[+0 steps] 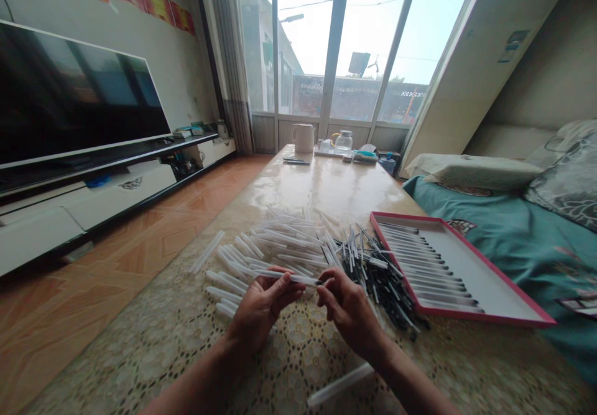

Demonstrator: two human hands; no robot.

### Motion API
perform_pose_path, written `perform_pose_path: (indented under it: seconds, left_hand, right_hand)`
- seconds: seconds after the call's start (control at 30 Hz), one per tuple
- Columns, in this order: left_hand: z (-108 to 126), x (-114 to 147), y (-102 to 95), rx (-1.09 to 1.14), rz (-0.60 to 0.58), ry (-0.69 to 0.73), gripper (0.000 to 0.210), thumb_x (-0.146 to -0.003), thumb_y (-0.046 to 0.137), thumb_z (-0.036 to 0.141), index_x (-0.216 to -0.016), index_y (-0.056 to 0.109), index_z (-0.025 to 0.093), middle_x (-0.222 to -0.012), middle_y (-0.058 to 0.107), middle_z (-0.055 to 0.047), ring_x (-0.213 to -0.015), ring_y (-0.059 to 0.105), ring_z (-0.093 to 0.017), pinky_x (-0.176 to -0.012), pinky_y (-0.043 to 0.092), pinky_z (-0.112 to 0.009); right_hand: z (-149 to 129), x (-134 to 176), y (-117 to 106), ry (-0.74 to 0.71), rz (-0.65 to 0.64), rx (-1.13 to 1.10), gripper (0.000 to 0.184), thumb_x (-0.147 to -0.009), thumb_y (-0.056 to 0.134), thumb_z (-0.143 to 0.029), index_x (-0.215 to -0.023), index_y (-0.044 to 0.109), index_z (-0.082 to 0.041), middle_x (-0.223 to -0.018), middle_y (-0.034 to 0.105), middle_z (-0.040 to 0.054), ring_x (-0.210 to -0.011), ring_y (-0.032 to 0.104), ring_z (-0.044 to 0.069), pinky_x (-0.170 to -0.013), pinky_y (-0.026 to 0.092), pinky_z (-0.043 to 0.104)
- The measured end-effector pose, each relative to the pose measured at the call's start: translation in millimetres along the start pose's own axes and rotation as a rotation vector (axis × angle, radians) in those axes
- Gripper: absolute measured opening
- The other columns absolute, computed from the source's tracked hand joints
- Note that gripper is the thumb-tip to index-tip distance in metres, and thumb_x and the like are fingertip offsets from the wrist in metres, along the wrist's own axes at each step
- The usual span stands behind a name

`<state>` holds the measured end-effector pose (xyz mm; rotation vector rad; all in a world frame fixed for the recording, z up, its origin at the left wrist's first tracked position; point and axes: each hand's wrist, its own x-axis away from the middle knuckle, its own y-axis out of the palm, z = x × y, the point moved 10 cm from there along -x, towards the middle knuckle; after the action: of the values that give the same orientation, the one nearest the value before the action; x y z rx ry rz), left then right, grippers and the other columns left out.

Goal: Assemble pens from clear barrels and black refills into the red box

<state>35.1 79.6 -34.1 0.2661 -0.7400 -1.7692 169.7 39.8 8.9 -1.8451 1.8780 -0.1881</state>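
My left hand (267,297) is closed around a translucent white pen barrel (303,279), which lies almost level and points right. At the barrel's right end, the fingers of my right hand (347,303) pinch a small dark pen part (319,282), mostly hidden by the fingertips. Behind both hands spreads a pile of white pen barrels (284,241). Dark pen refills (373,278) lie heaped to the right of it. A shallow pink-rimmed box (501,281) holds a row of assembled pens (433,265) with dark ends.
One loose barrel (340,385) lies near my right forearm on the patterned tablecloth (186,346). A beige kettle (304,137) and a glass jug (344,140) stand at the table's far end. A green-covered sofa (448,202) borders the right side.
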Motion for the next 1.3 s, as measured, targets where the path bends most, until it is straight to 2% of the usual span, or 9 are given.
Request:
perform_pose_path:
  seconds: [0.07, 0.2, 0.37, 0.43, 0.57, 0.73, 0.93, 1.1, 1.3]
  left_hand:
    - [-0.4, 0.2, 1.8, -0.006, -0.022, 0.001, 0.02, -0.066, 0.077, 0.022, -0.078, 0.063, 0.013, -0.069, 0.072, -0.005, -0.068, 0.068, -0.016, -0.069, 0.054, -0.026]
    - [-1.8, 1.9, 5.4, -0.016, -0.059, -0.002, 0.019, -0.067, 0.076, 0.021, -0.078, 0.063, 0.013, -0.069, 0.072, -0.005, -0.068, 0.068, -0.016, -0.069, 0.054, -0.026]
    - [0.0, 1.1, 1.0, -0.005, -0.011, 0.012, 0.019, -0.068, 0.076, 0.021, -0.08, 0.064, 0.013, -0.071, 0.072, -0.005, -0.069, 0.068, -0.016, -0.069, 0.054, -0.026]
    - [0.2, 0.7, 2.9, -0.01, -0.029, 0.013, 0.019, -0.068, 0.076, 0.021, -0.08, 0.064, 0.013, -0.07, 0.072, -0.005, -0.069, 0.068, -0.016, -0.068, 0.054, -0.026]
    - [0.1, 1.6, 7.0, -0.026, -0.067, 0.01, 0.018, -0.069, 0.075, 0.022, -0.078, 0.064, 0.013, -0.068, 0.072, -0.006, -0.067, 0.068, -0.015, -0.068, 0.054, -0.026]
    - [0.6, 2.2, 0.9, -0.029, -0.001, 0.014, 0.019, -0.067, 0.076, 0.022, -0.079, 0.064, 0.013, -0.07, 0.072, -0.005, -0.069, 0.068, -0.016, -0.068, 0.054, -0.026]
    - [0.5, 2.2, 6.7, -0.047, -0.061, 0.02, 0.019, -0.067, 0.076, 0.023, -0.078, 0.065, 0.013, -0.069, 0.072, -0.006, -0.066, 0.068, -0.017, -0.067, 0.054, -0.027]
    - [2.7, 1.8, 1.7, -0.041, -0.016, 0.031, 0.019, -0.066, 0.077, 0.023, -0.079, 0.065, 0.013, -0.07, 0.072, -0.005, -0.068, 0.068, -0.016, -0.067, 0.054, -0.026]
    - [1.5, 1.4, 8.7, -0.05, -0.062, 0.018, 0.02, -0.065, 0.077, 0.024, -0.078, 0.065, 0.013, -0.068, 0.072, -0.006, -0.066, 0.068, -0.017, -0.067, 0.054, -0.027]
  right_hand:
    - [-0.9, 0.5, 0.5, -0.008, -0.005, 0.016, 0.02, -0.092, 0.042, -0.037, -0.085, 0.05, -0.019, -0.065, 0.06, -0.0012, -0.05, 0.053, 0.009, -0.048, 0.039, 0.019]
    - [3.7, 1.4, 5.0, 0.011, -0.041, 0.027, 0.039, -0.095, 0.031, -0.042, -0.067, 0.046, -0.019, -0.053, 0.055, -0.002, -0.042, 0.049, 0.008, -0.045, 0.036, 0.019]
    - [0.5, 0.4, 4.4, 0.004, -0.04, 0.056, 0.024, -0.093, 0.039, -0.041, -0.09, 0.048, -0.02, -0.06, 0.06, -0.0025, -0.044, 0.051, 0.009, -0.045, 0.036, 0.018]
    - [-0.3, 0.3, 5.8, -0.002, -0.052, 0.065, 0.025, -0.094, 0.037, -0.04, -0.085, 0.048, -0.02, -0.06, 0.06, -0.0022, -0.045, 0.051, 0.009, -0.045, 0.036, 0.018]
    - [3.9, 1.4, 7.6, 0.024, -0.068, 0.052, 0.04, -0.096, 0.028, -0.042, -0.069, 0.046, -0.02, -0.056, 0.058, -0.0013, -0.042, 0.049, 0.008, -0.044, 0.035, 0.018]
    - [0.7, 1.6, 4.7, 0.013, -0.054, 0.073, 0.026, -0.094, 0.036, -0.044, -0.091, 0.047, -0.02, -0.059, 0.061, -0.003, -0.041, 0.05, 0.009, -0.043, 0.035, 0.018]
    - [2.4, 1.2, 4.9, 0.037, -0.045, 0.062, 0.041, -0.095, 0.026, -0.046, -0.069, 0.044, -0.02, -0.052, 0.058, -0.0013, -0.039, 0.048, 0.009, -0.042, 0.034, 0.018]
    - [0.8, 0.8, 3.1, 0.017, -0.045, 0.075, 0.025, -0.093, 0.038, -0.043, -0.093, 0.047, -0.021, -0.057, 0.061, -0.0031, -0.04, 0.049, 0.009, -0.042, 0.034, 0.018]
    - [3.9, 0.6, 5.0, 0.034, -0.046, 0.06, 0.04, -0.095, 0.027, -0.045, -0.069, 0.045, -0.02, -0.053, 0.059, -0.0011, -0.038, 0.047, 0.008, -0.041, 0.033, 0.018]
